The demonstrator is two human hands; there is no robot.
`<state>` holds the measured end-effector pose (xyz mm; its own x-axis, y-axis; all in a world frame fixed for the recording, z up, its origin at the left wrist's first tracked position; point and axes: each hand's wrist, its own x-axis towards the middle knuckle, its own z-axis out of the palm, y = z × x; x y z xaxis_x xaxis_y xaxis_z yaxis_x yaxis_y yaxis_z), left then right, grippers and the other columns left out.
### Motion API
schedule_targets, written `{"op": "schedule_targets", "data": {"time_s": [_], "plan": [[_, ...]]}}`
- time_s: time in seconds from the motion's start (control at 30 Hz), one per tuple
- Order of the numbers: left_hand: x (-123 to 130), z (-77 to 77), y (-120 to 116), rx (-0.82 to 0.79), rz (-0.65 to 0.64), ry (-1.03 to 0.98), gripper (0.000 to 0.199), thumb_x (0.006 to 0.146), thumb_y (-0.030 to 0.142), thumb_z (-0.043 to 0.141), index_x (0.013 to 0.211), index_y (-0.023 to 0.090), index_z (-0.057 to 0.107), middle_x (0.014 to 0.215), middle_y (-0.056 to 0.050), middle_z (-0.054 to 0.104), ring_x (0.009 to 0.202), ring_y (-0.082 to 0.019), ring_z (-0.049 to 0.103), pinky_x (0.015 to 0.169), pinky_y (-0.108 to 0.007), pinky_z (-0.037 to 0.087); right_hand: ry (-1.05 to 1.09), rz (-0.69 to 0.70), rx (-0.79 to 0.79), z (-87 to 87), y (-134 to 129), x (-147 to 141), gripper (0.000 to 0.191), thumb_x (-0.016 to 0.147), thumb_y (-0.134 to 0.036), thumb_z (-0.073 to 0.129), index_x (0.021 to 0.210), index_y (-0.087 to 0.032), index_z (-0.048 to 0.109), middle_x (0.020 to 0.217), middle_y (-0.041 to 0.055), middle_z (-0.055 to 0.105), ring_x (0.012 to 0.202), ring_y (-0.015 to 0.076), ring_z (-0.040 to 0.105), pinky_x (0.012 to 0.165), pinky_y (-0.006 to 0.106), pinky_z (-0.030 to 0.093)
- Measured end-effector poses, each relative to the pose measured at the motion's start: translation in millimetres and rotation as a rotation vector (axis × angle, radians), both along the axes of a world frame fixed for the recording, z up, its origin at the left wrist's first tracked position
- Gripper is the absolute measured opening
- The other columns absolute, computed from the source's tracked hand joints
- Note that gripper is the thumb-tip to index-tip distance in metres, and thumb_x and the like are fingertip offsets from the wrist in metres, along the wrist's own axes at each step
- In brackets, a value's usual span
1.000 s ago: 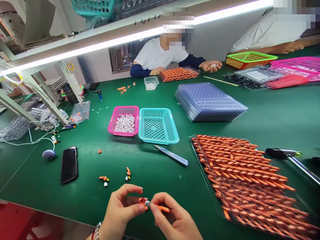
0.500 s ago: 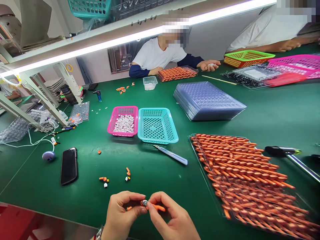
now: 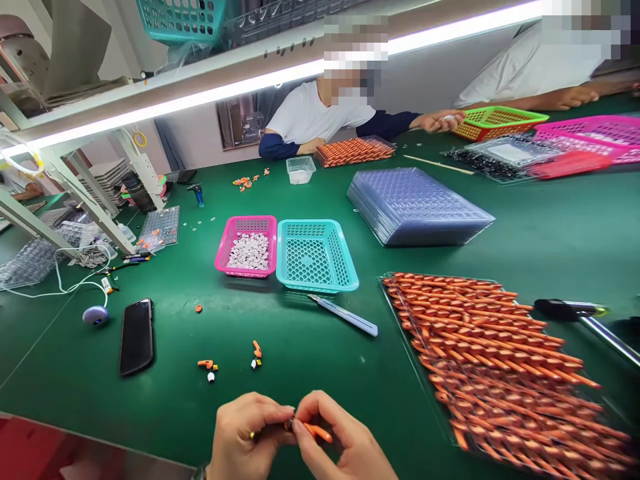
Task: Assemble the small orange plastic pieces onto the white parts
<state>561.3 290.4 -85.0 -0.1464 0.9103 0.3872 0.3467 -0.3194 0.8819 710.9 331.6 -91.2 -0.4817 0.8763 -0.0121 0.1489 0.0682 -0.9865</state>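
My left hand (image 3: 244, 430) and my right hand (image 3: 336, 437) meet at the front of the table. Both pinch one small orange piece with a stem, which looks like an earbud shell (image 3: 321, 433). Its stem sticks out past my right fingertips, and a small dark part shows between the two hands. A bit of yellow peeks out inside my left hand; the rest is covered by fingers. Beyond my hands lie two similar orange earbud pieces (image 3: 205, 364) (image 3: 257, 349), each with small white and yellow parts.
A clear tray of orange stemmed pieces (image 3: 480, 333) lies at right. Behind are a light-blue knife (image 3: 345, 315), a turquoise basket (image 3: 353, 270), a pink basket (image 3: 221, 263) with white parts and stacked plastic trays (image 3: 425, 230). A phone (image 3: 137, 337) is at left. Co-workers sit opposite.
The piece has turned between my fingers: a whitish-grey round part showed before, a dark part now. My hands sit slightly lower in view. A co-worker's hand has moved right, to the green basket.
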Motion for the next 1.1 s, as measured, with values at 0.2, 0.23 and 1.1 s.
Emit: {"op": "schedule_targets", "data": {"time_s": [0.2, 0.23, 1.1], "plan": [[-0.1, -4.9, -4.8, 0.008, -0.063, -0.016, 0.019, 0.081, 0.02, 0.075, 0.098, 0.029, 0.078, 0.076, -0.002, 0.069, 0.063, -0.011, 0.065, 0.059, -0.016, 0.053, 0.193, 0.285, -0.416, 18.5, 16.1, 16.2, 0.027, 0.086, -0.046, 0.059, 0.085, -0.019, 0.053, 0.074, -0.0029, 0.051, 0.066, 0.0133, 0.05, 0.063, 0.026, 0.043], [-0.5, -5.6, -5.5, -0.001, -0.068, -0.02, 0.019, 0.08, 0.022, 0.075, 0.098, 0.029, 0.078, 0.076, -0.002, 0.066, 0.062, -0.011, 0.064, 0.057, -0.016, 0.053, 0.207, 0.316, -0.455, 21.1, 17.6, 17.4, 0.03, 0.085, -0.048, 0.061, 0.083, -0.018, 0.055, 0.073, -0.0027, 0.053, 0.066, 0.0132, 0.051, 0.064, 0.026, 0.044], [-1.6, -2.7, 3.3, -0.383, -0.098, -0.618, 0.021, 0.062, 0.035, 0.088, 0.081, 0.027, 0.082, 0.074, -0.001, 0.058, 0.066, -0.011, 0.055, 0.059, -0.02, 0.051, 0.211, -0.084, 0.104, 10.5, 9.8, 16.2, 0.006, 0.089, -0.027, 0.063, 0.086, -0.025, 0.067, 0.086, 0.0036, 0.065, 0.082, 0.0189, 0.064, 0.073, 0.027, 0.054]]}}
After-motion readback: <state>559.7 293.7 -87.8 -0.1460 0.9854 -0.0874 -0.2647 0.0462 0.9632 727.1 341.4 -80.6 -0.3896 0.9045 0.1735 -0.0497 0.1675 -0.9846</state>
